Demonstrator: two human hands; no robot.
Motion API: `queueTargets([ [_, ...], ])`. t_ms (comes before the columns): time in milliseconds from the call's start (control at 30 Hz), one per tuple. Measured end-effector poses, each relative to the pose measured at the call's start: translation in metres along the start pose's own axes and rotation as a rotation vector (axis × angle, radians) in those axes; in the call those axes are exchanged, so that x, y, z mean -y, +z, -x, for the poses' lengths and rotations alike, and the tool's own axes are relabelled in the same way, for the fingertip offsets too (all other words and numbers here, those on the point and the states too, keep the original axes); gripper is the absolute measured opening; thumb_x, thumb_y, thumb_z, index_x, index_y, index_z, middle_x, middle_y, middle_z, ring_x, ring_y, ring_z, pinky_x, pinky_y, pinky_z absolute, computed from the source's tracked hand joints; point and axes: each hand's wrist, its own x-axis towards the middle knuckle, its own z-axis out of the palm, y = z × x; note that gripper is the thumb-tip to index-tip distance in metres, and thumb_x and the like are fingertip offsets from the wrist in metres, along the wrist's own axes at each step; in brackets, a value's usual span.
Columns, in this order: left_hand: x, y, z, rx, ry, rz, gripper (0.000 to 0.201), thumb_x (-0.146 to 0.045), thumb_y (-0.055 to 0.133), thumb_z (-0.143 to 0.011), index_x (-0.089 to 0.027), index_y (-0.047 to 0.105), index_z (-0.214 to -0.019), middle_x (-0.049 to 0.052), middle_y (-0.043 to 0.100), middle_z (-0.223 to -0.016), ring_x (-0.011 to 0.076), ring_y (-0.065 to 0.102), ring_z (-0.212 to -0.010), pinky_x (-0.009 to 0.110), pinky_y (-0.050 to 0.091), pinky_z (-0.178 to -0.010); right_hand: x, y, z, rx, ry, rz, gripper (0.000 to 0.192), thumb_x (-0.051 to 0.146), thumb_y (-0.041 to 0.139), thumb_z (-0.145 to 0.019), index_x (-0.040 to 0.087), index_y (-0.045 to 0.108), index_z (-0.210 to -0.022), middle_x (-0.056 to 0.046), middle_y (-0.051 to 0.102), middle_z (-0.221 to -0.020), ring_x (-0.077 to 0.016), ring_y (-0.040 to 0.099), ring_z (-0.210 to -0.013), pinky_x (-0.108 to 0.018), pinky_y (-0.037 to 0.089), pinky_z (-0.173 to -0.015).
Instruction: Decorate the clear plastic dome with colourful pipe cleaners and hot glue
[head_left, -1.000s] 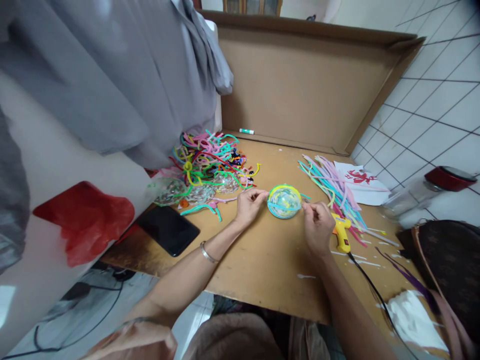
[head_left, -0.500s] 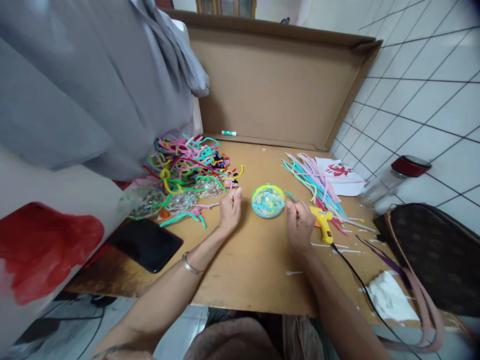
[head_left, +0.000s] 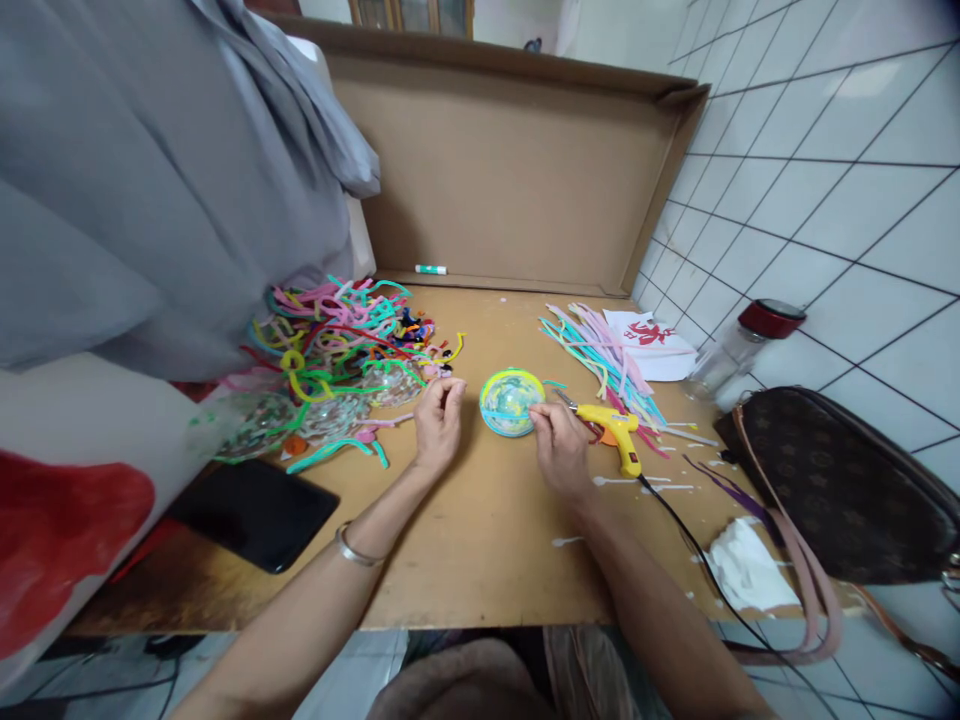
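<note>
White tissue (head_left: 750, 565): lay crumpled near the table (head_left: 480, 570) edge, right of the black cord.
Black device (head_left: 259, 512): lay flat at the left, near the person's bangled wrist.
Brown bag (head_left: 847, 485): sat at the far right.
Left hand (head_left: 440, 422): was curled nearly closed, thumb against forefinger, apart from the round piece; whether anything thin was pinched could not be told.
Right hand (head_left: 561, 440): had its fingers drawn together, tips at the round piece's right edge; whether they gripped it could not be told.
Round piece (head_left: 512, 385): clear, yellow- and blue-edged, it rested on the table between the hands, nearer the right.
Yellow glue gun (head_left: 616, 428): lay just right of the right hand.
Fuzzy stems: a tangled heap (head_left: 337, 335) covered the left; a straighter bundle (head_left: 604, 355) lay right, beside paper (head_left: 652, 350) with a red drawing.
Bottle (head_left: 731, 355): red-lidded, stood by the tiled wall.
Glue stick (head_left: 431, 270): lay before the cardboard (head_left: 495, 160) at the back.
</note>
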Motion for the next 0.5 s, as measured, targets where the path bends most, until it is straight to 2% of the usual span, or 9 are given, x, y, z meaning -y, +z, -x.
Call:
queueTargets([
  [267, -0.0028, -0.0004, 0.0020, 0.032, 0.008, -0.012, 0.030, -0.039, 0.047, -0.091, -0.020, 0.048, -0.067, -0.002, 0.046, -0.064, 0.0133, 0.044, -0.064, 0.026, 0.038, -0.064, 0.0010, -0.0003, 0.0021, 0.091, -0.107, 0.177, 0.031, 0.030, 0.041, -0.100, 0.022, 0.052, -0.071, -0.002, 0.058, -0.066, -0.0165, 0.052, -0.063, -0.030, 0.036, -0.062],
  [500, -0.0068, -0.0022, 0.0025, 0.036, 0.022, -0.026, 0.036, -0.045, 0.042, -0.093, -0.021, 0.045, -0.067, -0.003, 0.043, -0.062, 0.0131, 0.042, -0.061, 0.026, 0.036, -0.062, 0.0049, -0.0003, 0.0022, 0.040, -0.180, 0.187, 0.035, 0.030, 0.044, -0.099, 0.022, 0.047, -0.066, 0.001, 0.052, -0.059, -0.0145, 0.046, -0.058, -0.029, 0.033, -0.060],
])
